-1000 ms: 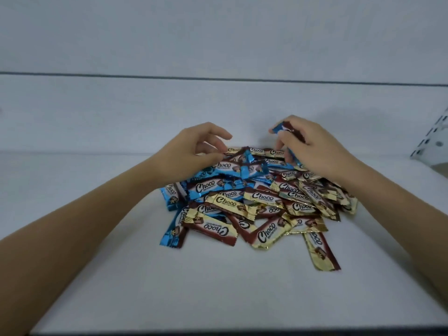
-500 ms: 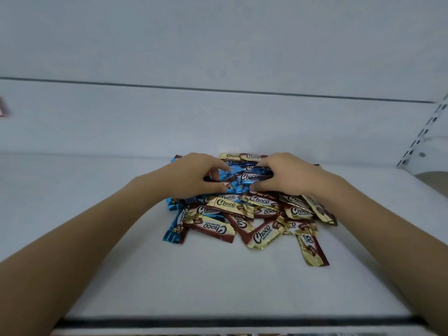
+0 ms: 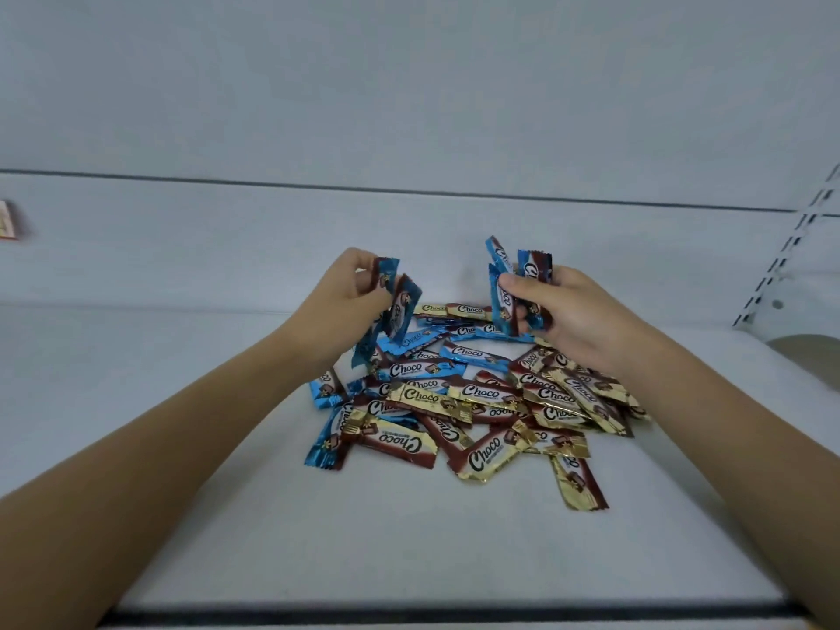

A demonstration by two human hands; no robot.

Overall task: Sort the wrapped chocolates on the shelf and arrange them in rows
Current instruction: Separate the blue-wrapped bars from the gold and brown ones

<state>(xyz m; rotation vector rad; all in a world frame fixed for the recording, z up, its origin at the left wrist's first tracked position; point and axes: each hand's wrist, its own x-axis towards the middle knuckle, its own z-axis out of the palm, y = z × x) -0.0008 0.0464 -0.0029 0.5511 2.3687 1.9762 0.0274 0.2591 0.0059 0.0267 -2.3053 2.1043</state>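
A: Hands?

B: Left hand [image 3: 345,297] is raised over the left rear of the pile. Its grip pinches a small blue bunch [image 3: 400,306] of wrapped chocolates, thumb on one side and fingers curled on the other. The wrappers hang down with their lower ends near the heap.

A: Right?

B: Right hand [image 3: 572,311] is up over the right rear. Its grip is wrapped round a second blue bunch [image 3: 504,302], held upright, with the tops sticking out above the fingers. Probably three or four pieces, but the overlap makes the count unsure.

A: The rest?

B: Loose pile [image 3: 477,397] on the white shelf [image 3: 409,538], mid-width and towards the back. Blue ones sit mostly rear and left, gold and brown ones front and right. They overlap at all angles, all jumbled. The wrappers read "Choco".

A: Strays?

B: A gold chocolate [image 3: 579,486] lies just beside the front right edge of the heap, pointing towards the camera. A blue chocolate [image 3: 327,441] sits at the front left corner, partly under a brown chocolate [image 3: 391,441].

A: Surroundings?

B: A white back panel [image 3: 409,247] behind the shelf and a slotted upright [image 3: 786,261] at far right. A small card [image 3: 7,220] at the left edge is too blurred to read.
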